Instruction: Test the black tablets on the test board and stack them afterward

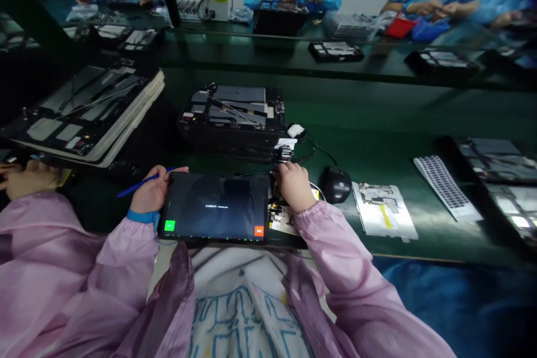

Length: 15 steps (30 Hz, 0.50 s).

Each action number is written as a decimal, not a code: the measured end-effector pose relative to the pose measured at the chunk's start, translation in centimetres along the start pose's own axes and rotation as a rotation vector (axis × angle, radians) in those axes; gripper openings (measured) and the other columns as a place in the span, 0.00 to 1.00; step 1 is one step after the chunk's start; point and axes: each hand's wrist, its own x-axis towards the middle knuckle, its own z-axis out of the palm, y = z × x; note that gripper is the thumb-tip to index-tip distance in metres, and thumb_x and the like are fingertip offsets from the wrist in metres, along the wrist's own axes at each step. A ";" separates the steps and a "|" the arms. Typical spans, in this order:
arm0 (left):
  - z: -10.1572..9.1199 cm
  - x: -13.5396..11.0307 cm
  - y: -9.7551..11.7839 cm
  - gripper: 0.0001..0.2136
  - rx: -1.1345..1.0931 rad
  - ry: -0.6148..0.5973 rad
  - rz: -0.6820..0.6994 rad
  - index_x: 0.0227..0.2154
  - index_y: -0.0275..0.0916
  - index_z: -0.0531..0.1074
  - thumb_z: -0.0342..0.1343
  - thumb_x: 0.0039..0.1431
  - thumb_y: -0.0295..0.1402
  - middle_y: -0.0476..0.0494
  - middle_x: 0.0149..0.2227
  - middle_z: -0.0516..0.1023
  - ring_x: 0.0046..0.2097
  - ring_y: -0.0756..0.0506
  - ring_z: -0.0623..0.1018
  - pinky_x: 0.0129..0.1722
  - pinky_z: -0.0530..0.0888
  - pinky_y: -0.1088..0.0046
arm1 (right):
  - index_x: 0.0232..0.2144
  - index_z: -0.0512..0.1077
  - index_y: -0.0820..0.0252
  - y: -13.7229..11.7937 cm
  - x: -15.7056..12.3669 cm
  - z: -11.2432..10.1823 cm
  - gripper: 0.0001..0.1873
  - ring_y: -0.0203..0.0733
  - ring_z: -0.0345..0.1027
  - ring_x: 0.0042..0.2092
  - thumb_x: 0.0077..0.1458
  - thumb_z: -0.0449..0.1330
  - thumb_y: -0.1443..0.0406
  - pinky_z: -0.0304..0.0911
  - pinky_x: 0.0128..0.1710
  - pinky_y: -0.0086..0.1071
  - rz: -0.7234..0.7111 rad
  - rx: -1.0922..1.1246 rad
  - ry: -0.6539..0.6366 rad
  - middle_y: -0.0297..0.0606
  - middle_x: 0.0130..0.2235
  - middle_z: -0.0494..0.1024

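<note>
In front of my body a dark display panel (216, 204) stands tilted, lit with a line of small text, a green square at lower left and an orange-red one at lower right. My left hand (150, 197) is closed at its left edge, a slim blue pen-like stick (140, 183) between the fingers, and one finger reaches over the top corner. To the right of the panel, my right hand (292, 185) has its fingers curled down; whatever they grip is hidden. Under that hand lies an open circuit board (283, 219) with cables near it.
Stacked device housings (232, 109) stand behind the panel, with another stack (79, 112) to the left. Rightward are a black mouse (337, 183), a silver plate with a board (385, 210) and a white keyboard (447, 187). A co-worker's hand (33, 179) is at far left; others sit opposite.
</note>
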 end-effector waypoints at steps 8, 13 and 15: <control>0.7 0.5 0.2 0.08 0.134 0.108 0.018 0.25 0.42 0.64 0.59 0.45 0.31 0.40 0.40 0.82 0.46 0.38 0.78 0.46 0.72 0.61 | 0.37 0.70 0.60 0.3 -3.8 -3.2 0.07 0.41 0.68 0.39 0.61 0.52 0.67 0.65 0.41 0.34 -0.142 0.500 0.093 0.41 0.37 0.72; 1.6 0.6 0.4 0.07 0.189 0.178 0.011 0.24 0.43 0.64 0.58 0.47 0.31 0.45 0.39 0.82 0.45 0.37 0.78 0.49 0.71 0.56 | 0.33 0.71 0.60 0.5 -7.2 -2.4 0.04 0.39 0.68 0.33 0.58 0.57 0.67 0.66 0.34 0.32 -0.101 0.692 0.085 0.38 0.32 0.72; 1.8 0.8 0.4 0.09 0.181 0.204 0.038 0.23 0.41 0.64 0.61 0.44 0.31 0.42 0.37 0.82 0.42 0.37 0.79 0.47 0.72 0.58 | 0.32 0.72 0.60 0.5 -7.8 -1.8 0.03 0.38 0.68 0.33 0.57 0.58 0.68 0.66 0.33 0.31 -0.101 0.760 0.092 0.38 0.32 0.73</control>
